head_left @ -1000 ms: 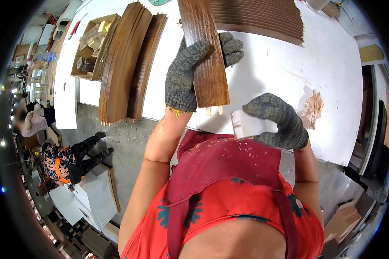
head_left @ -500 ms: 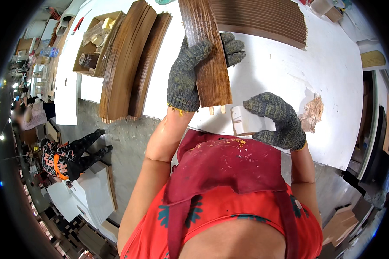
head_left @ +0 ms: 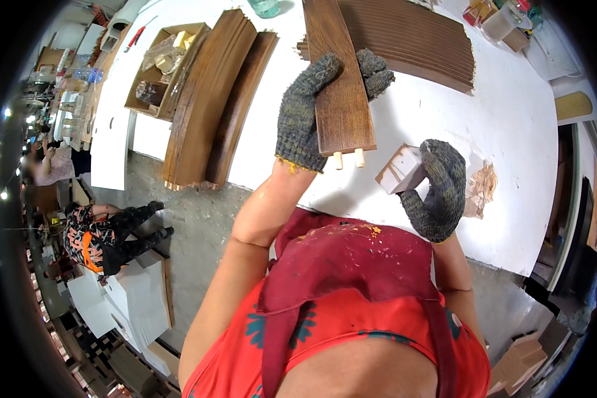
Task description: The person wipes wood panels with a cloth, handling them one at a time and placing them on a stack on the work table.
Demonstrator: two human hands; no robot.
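My left hand (head_left: 301, 118), in a dark grey knitted glove, is closed around a brown wooden board (head_left: 342, 109), thumb on top and fingertips showing past its far side. Two pale dowels (head_left: 349, 159) stick out of the board's near end. To the right, my gloved right hand (head_left: 442, 192) grips a small white block (head_left: 402, 171) between thumb and fingers. The block is tilted, and one of its faces has brown marks. It is close to the dowel end but apart from it.
Ribbed brown boards (head_left: 418, 43) lie at the back of the white table (head_left: 511, 152). More boards (head_left: 209, 99) stack at the left, beside an open cardboard box (head_left: 141, 106). Crumpled brown paper (head_left: 481, 189) lies right of my right hand. Another person (head_left: 93, 239) is beyond, at the left.
My right hand has closed on the white block and lifted and tilted it off the table. The board in my left hand has shifted slightly in view.
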